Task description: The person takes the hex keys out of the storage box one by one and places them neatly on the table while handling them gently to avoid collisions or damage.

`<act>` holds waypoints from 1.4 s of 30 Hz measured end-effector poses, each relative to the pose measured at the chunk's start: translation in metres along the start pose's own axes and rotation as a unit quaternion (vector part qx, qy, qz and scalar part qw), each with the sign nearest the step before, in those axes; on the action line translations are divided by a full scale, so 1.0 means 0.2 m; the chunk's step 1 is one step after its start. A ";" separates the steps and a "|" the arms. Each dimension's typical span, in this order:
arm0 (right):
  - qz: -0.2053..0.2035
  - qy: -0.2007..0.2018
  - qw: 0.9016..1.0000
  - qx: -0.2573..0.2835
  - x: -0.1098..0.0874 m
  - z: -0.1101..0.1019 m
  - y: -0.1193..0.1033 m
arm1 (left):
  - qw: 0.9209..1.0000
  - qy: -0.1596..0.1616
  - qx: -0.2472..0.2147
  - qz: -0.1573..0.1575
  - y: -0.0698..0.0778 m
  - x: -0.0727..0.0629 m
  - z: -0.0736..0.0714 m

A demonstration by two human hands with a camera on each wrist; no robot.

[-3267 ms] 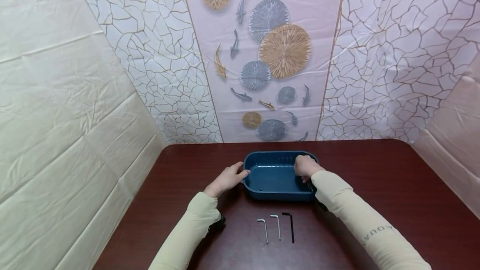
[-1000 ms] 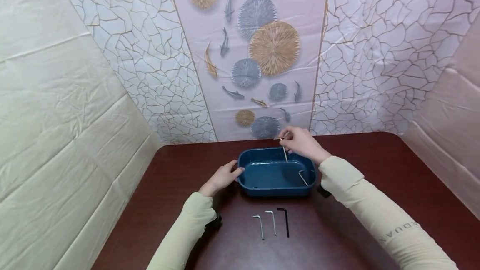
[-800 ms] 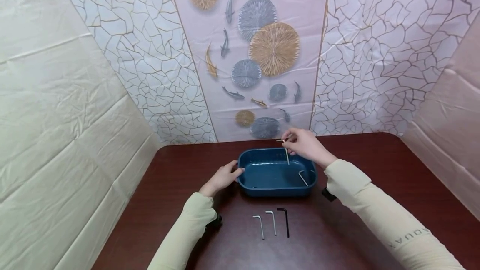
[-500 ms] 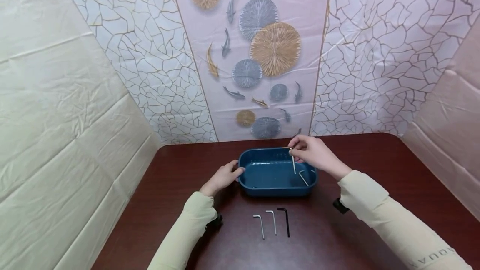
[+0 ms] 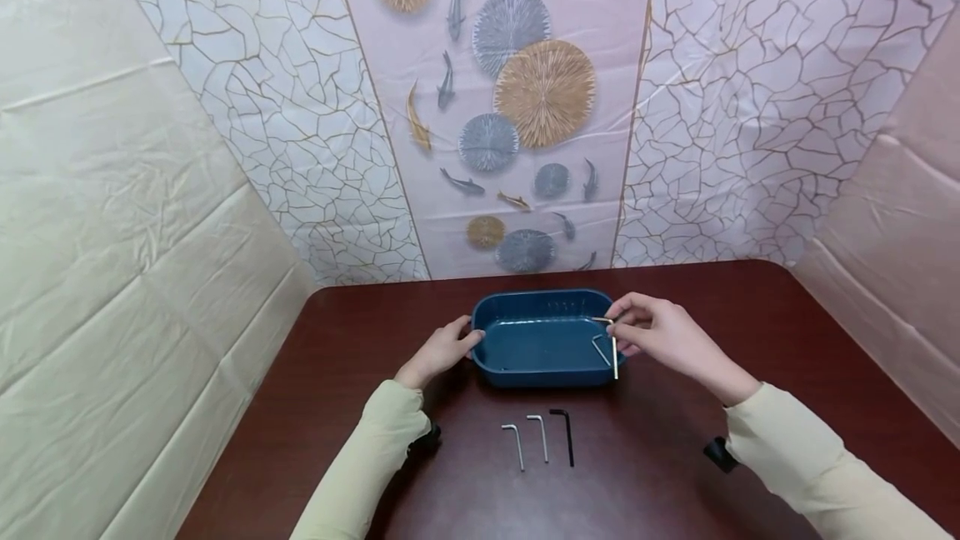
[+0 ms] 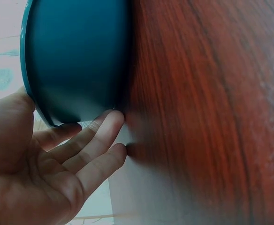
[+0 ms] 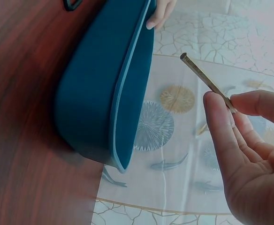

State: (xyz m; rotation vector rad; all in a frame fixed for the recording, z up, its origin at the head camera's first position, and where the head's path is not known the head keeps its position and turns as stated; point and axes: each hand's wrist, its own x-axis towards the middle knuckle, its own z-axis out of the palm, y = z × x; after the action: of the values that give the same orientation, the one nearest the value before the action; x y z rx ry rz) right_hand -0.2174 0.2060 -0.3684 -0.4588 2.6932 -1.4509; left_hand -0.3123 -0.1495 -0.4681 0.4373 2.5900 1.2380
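Observation:
My right hand (image 5: pixel 675 344) pinches a gold hex key (image 5: pixel 616 357) between thumb and fingers, at the right end of a blue tray (image 5: pixel 543 379). The key's long arm hangs down across the tray's right rim in the head view; in the right wrist view its hexagonal tip (image 7: pixel 184 56) points up and left, away from the fingers. At the opposite end, my left hand (image 5: pixel 438 352) holds the tray, thumb over the rim and fingers against the outer wall. One silver hex key (image 5: pixel 601 352) lies inside the tray near its right end.
In front of the tray, two silver hex keys (image 5: pixel 517 446) and a black hex key (image 5: pixel 569 440) lie in a row on the dark red wooden table (image 5: pixel 420 490). Patterned cloth (image 5: pixel 525 107) hangs behind the table's far edge.
My right hand, earlier down inside the tray, has lifted out the gold hex key, then carried it right and nearer to me. My left hand has stayed on the tray's left end.

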 end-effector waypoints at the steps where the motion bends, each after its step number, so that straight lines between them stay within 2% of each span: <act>1: -0.001 0.000 1.000 0.004 -0.01 0.00 0.00 | 1.000 0.001 0.000 0.000 0.00 0.00 0.00; 14: 0.017 -0.002 0.999 0.040 -0.07 0.07 0.07 | 1.000 -0.007 -0.005 -0.003 -0.01 0.01 0.00; 26: 0.037 -0.038 0.993 0.104 -0.12 0.27 0.22 | 1.000 -0.006 -0.002 -0.006 -0.01 0.02 0.00; 36: 0.061 -0.061 0.991 0.105 -0.15 0.36 0.29 | 1.000 -0.001 0.004 -0.006 -0.01 0.02 0.01; 42: 0.054 -0.059 0.991 0.106 -0.16 0.39 0.30 | 1.000 -0.001 -0.002 -0.009 -0.01 0.02 0.00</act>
State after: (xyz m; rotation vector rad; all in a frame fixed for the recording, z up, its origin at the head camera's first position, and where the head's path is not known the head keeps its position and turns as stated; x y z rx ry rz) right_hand -0.1881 0.1834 -0.4650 -0.3670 2.4008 -1.6010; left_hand -0.3160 -0.1493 -0.4710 0.4138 2.5835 1.2363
